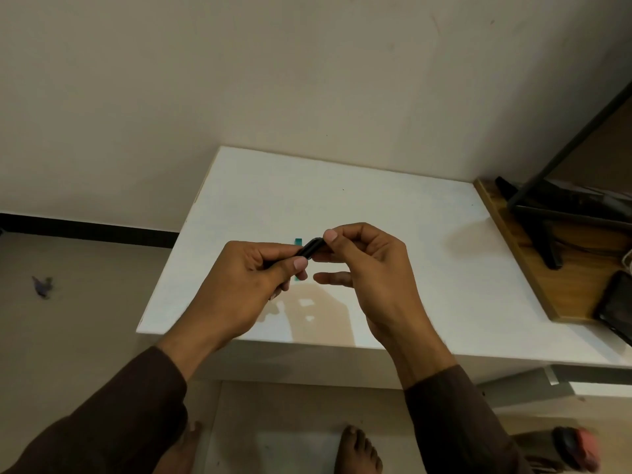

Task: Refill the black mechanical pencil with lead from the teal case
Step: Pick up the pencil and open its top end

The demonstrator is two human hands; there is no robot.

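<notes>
The black mechanical pencil (312,249) is held above the white table (393,234), most of its barrel hidden inside my left hand (260,271), which grips it. My right hand (362,258) pinches the pencil's exposed end between thumb and forefinger, its other fingers spread loosely. The teal case (298,241) lies on the table behind the hands; only a small strip of it shows above my left fingers and another sliver below them.
A wooden board (533,254) with a black stand (547,227) and a dark phone (615,302) sits at the table's right. The wall runs behind the table. Bare feet and floor show below the front edge.
</notes>
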